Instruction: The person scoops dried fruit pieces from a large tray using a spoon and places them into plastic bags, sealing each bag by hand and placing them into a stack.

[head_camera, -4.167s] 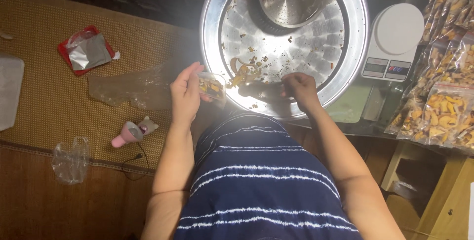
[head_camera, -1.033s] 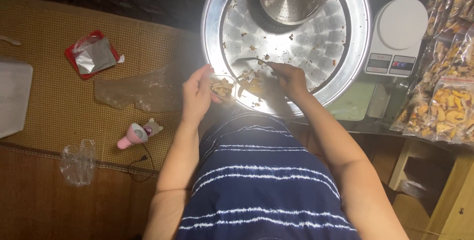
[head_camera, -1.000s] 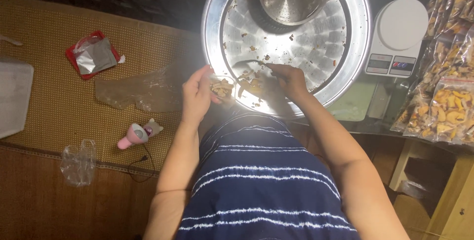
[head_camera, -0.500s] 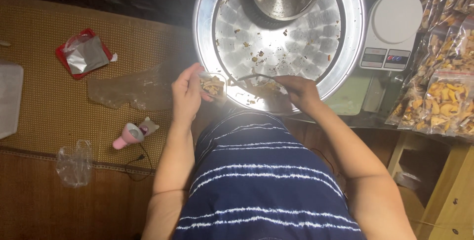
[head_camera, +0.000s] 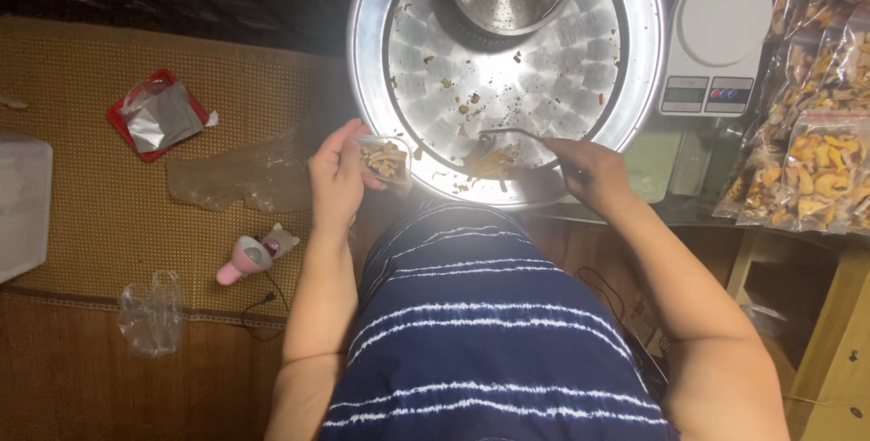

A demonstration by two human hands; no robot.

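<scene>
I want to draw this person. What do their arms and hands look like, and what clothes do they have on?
Both arms are bare up to the frame's edge, with no sleeves showing. The left hand and right hand wear no gloves, and no rings, watch or bracelets can be seen. The person wears a dark blue garment with thin, wavy white stripes across it.

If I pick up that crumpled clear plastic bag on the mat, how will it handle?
The clear plastic bag lies wrinkled and flat on the woven mat, so it is probably floppy and very light. Its glossy film may feel slippery.
</scene>
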